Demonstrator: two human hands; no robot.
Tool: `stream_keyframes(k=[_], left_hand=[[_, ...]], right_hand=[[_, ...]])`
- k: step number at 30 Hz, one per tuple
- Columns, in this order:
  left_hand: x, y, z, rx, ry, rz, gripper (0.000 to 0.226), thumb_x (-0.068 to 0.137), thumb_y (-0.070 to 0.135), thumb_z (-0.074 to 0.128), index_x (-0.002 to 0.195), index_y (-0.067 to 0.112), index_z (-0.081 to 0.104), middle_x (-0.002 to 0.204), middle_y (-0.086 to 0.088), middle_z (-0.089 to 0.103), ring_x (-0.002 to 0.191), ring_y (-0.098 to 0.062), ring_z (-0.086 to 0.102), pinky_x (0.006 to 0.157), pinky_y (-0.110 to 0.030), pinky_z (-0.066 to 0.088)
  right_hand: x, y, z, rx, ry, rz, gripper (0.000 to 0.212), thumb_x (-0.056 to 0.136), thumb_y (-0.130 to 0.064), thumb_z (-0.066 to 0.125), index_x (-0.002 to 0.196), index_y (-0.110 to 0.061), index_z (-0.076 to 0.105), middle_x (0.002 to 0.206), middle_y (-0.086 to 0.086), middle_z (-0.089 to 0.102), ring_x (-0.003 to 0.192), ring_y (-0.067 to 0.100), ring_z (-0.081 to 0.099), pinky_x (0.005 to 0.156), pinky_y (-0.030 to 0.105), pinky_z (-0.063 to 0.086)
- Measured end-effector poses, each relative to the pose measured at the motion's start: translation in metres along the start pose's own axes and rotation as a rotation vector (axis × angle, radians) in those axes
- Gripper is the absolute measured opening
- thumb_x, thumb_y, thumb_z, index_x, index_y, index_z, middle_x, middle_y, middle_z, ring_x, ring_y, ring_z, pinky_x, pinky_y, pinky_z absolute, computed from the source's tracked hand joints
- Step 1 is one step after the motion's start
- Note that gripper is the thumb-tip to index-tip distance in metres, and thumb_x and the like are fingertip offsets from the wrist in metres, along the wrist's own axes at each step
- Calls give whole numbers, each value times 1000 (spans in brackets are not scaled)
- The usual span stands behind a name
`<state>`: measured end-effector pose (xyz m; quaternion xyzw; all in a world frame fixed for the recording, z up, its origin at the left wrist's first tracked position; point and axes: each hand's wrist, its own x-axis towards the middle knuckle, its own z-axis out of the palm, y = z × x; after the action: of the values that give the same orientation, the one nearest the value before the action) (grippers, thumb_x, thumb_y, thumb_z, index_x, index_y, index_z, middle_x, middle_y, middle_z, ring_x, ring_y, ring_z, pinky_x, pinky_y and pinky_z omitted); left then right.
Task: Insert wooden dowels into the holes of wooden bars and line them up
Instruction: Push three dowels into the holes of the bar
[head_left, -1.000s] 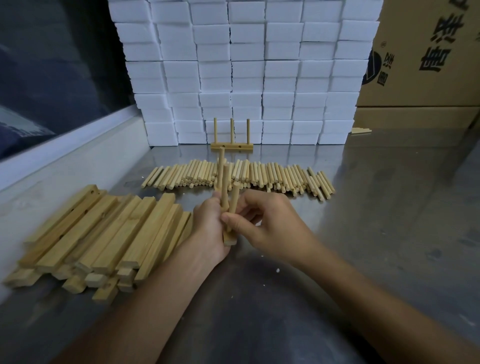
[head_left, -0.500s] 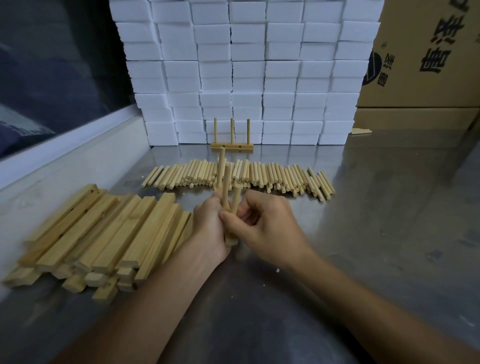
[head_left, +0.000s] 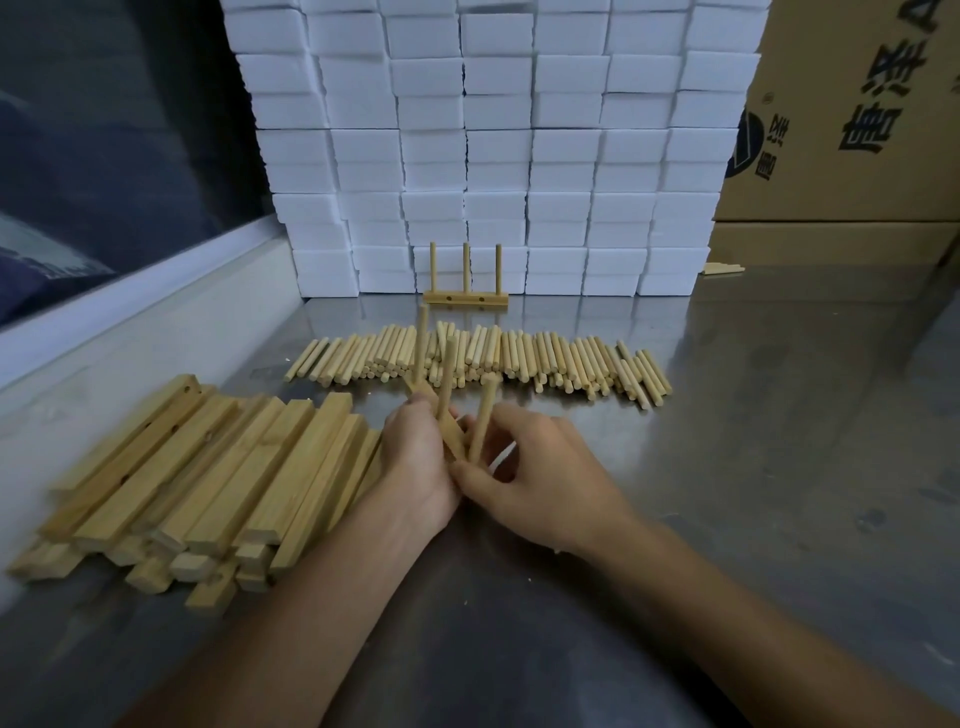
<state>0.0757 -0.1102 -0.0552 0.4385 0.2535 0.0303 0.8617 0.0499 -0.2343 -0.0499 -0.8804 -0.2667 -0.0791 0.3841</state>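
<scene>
Barely anything has shifted: the third dowel is still pinched by the right hand and has been seated lower into the bar gripped by the left hand. Beyond lie loose dowels, then a finished bar.

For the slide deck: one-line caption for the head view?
Left hand holds a bar while right hand seats its third dowel.
</scene>
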Motion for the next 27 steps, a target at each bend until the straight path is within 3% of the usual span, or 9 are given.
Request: stream_keyframes(k=[2, 3, 5, 7, 10, 15, 20, 24, 27], left_hand=[[1, 0, 1, -35, -17, 30, 36, 106, 34, 37, 91, 5, 53, 76, -13, 57, 69, -27, 61, 55, -36, 59], [0, 0, 1, -67, -35, 42, 34, 106, 31, 37, 97, 3, 54, 77, -13, 56, 68, -25, 61, 53, -34, 59], [0, 0, 2, -112, -84, 62, 33, 107, 24, 37, 120, -2, 52, 90, -14, 59, 78, -26, 64, 63, -38, 59], [-2, -1, 2, -113, -135, 90, 35, 107, 19, 40, 134, -1, 47, 99, -15, 64, 86, -25, 69, 65, -36, 58], [-4, -2, 0, -145, -166, 114, 34, 105, 16, 45, 135, 1, 46, 106, -19, 68, 85, -27, 75, 61, -35, 60], [-4, -1, -1, -184, -171, 137, 22, 102, 12, 51, 123, 7, 52, 113, -23, 67, 93, -33, 73, 71, -41, 60], [-5, -3, 1, -143, -186, 164, 20, 99, 13, 57, 118, 6, 58, 110, -21, 71, 85, -30, 75, 65, -35, 61], [-4, -1, 0, -91, -133, 210, 29, 95, 12, 62, 121, -1, 56, 105, -22, 64, 78, -31, 73, 62, -35, 60], [-3, -3, -2, 179, -42, 374, 24, 94, 8, 61, 116, 11, 53, 96, -13, 64, 65, -21, 69, 63, -36, 60]], right_hand=[[2, 2, -2, 7, 23, -1, 12, 84, -31, 71, 89, -22, 66, 82, -5, 70, 73, 11, 65, 71, 36, 58], [2, 3, -4, 7, 52, 10, 12, 84, -31, 71, 87, -21, 66, 79, -4, 70, 71, 12, 65, 70, 37, 58], [4, 9, -8, 14, 139, 48, 13, 83, -32, 71, 82, -20, 66, 73, -4, 67, 67, 14, 64, 66, 37, 58], [7, 16, -13, 30, 233, 79, 11, 83, -31, 72, 80, -22, 66, 69, -7, 65, 67, 10, 63, 62, 28, 56], [13, 27, -21, 29, 277, 106, 10, 85, -32, 74, 85, -25, 68, 74, -13, 65, 72, 2, 62, 61, 14, 50], [16, 40, -27, 36, 226, 95, 13, 86, -34, 76, 96, -27, 71, 82, -20, 65, 83, -8, 61, 63, 3, 45], [20, 50, -31, 33, 320, 134, 21, 87, -24, 76, 107, -15, 75, 86, -14, 68, 80, 0, 62, 67, 9, 48], [24, 56, -39, 66, 411, 155, 18, 86, -21, 77, 102, -13, 75, 81, -13, 68, 77, 1, 64, 69, 11, 49], [33, 60, -46, 77, 456, 190, 18, 85, -20, 79, 100, -12, 76, 79, -12, 68, 79, 4, 66, 77, 25, 55]])
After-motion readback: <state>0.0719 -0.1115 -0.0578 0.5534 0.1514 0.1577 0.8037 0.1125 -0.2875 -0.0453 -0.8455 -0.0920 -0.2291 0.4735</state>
